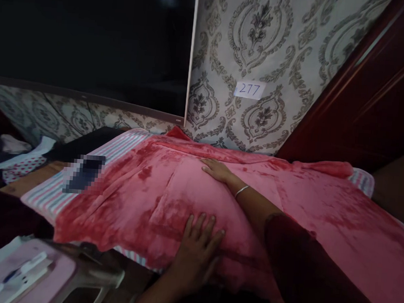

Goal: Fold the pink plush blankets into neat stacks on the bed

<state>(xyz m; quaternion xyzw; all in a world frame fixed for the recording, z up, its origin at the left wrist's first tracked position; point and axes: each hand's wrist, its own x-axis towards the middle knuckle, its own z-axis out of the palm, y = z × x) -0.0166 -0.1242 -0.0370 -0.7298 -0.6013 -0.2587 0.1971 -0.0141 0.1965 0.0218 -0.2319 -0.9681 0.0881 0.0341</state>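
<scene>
A pink plush garment (pixel 309 200) lies spread over a long striped padded board (pixel 56 189), with folds and seams showing in its pile. My left hand (pixel 198 248) presses on the garment's near side, palm down with the fingers spread. Farther back, my right hand (pixel 218 169) rests flat on the same fabric, fingers stretched toward the left. Nothing is held in either hand. The right forearm crosses over the garment and covers part of it.
A dark blurred-out object (pixel 85 173) lies on the board's left end. Behind stand a large dark television (pixel 92 37) and a patterned wall with a paper marked 277 (pixel 249 89). A pink-topped stool (pixel 56 261) bearing small items stands at lower left.
</scene>
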